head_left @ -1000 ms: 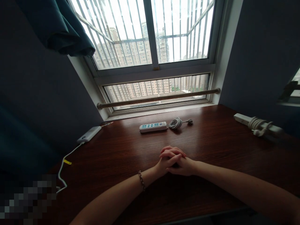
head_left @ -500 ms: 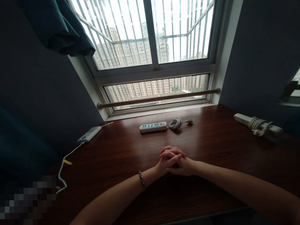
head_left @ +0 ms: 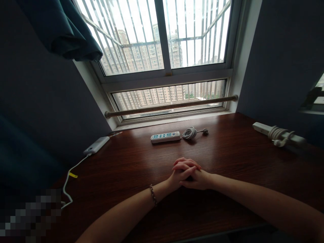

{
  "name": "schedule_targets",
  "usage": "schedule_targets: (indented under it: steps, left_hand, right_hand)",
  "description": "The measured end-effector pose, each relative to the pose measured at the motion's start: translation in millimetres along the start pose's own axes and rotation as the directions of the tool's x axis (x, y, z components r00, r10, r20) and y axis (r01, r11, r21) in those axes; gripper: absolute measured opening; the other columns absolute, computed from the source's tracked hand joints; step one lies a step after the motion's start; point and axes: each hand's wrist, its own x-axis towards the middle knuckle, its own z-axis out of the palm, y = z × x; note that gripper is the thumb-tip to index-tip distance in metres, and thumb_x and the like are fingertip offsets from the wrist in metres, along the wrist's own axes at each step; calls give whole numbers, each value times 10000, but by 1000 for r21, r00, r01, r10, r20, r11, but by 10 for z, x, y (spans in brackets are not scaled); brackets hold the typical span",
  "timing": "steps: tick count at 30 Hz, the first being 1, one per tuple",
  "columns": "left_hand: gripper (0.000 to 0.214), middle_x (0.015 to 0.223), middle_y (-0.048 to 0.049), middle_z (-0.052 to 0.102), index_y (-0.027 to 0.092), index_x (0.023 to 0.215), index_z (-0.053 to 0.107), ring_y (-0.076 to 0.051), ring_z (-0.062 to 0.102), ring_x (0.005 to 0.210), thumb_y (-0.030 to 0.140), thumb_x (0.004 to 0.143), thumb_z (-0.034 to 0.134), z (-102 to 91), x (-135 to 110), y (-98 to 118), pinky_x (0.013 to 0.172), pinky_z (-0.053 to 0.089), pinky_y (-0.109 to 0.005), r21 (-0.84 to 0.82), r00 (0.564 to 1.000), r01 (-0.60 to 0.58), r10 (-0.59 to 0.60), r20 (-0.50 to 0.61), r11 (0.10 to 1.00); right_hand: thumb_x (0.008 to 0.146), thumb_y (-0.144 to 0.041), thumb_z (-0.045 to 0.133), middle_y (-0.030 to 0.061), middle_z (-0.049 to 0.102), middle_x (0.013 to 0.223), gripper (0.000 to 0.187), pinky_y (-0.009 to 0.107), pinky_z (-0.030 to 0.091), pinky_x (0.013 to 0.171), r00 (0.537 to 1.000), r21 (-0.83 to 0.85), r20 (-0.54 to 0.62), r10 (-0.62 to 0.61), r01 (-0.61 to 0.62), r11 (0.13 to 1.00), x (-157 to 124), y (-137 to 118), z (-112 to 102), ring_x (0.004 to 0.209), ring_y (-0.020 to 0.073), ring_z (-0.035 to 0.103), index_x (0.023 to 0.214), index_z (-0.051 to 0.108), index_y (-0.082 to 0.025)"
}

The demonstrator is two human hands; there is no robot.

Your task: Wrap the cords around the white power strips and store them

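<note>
My left hand (head_left: 179,175) and my right hand (head_left: 198,179) rest clasped together on the dark wooden desk (head_left: 126,168), fingers interlaced, with nothing held between them. A beaded bracelet (head_left: 153,194) circles my left wrist. Both forearms lie on the desk. A white power strip (head_left: 165,137) with its coiled cord and plug (head_left: 192,132) lies beyond the hands, near the window.
A white power bank (head_left: 96,145) with a white cable (head_left: 68,179) sits at the left. Another white power strip wrapped in its cord (head_left: 278,134) lies at the right. A barred window (head_left: 164,50) and a wooden rod (head_left: 172,106) back the desk.
</note>
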Motion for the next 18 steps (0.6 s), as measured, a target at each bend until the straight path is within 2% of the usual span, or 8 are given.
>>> schedule_targets:
  steps: [7,11,16,18]
  left_hand:
    - [208,850,-67,623,200,892,581,-218,613,859,90,815,421,-4,24,42,739,551,-335,57,1000,-5,5,4,998]
    - [204,841,-65,623,198,884,588,-202,614,831,99,817,422,-8,36,76,698,553,-306,115,998,-59,62,-20,992]
    - [186,863,-78,612,191,884,589,-210,598,879,137,837,418,-1,19,52,757,536,-324,31,999,41,-41,-3,999]
    - [187,866,-77,612,192,882,593,-212,599,878,142,836,420,-3,17,54,750,538,-325,20,999,38,-38,-7,999]
  right_hand:
    - [760,-326,567,107,414,1169,518,349,376,948,1000,0,13,15,-15,1000,-2,2,-2,1188,196,327,1228,404,-176]
    - [758,-324,568,108,412,1171,517,351,376,949,1000,6,7,10,-10,1000,2,4,0,1179,195,338,1226,406,-174]
    - [757,-322,571,110,414,1168,516,348,380,947,1000,-2,3,8,-8,1000,0,7,8,1177,192,340,1223,410,-169]
    - [758,-318,570,108,413,1169,513,342,380,947,1000,-4,-1,4,-4,1000,-2,6,8,1178,188,338,1222,412,-167]
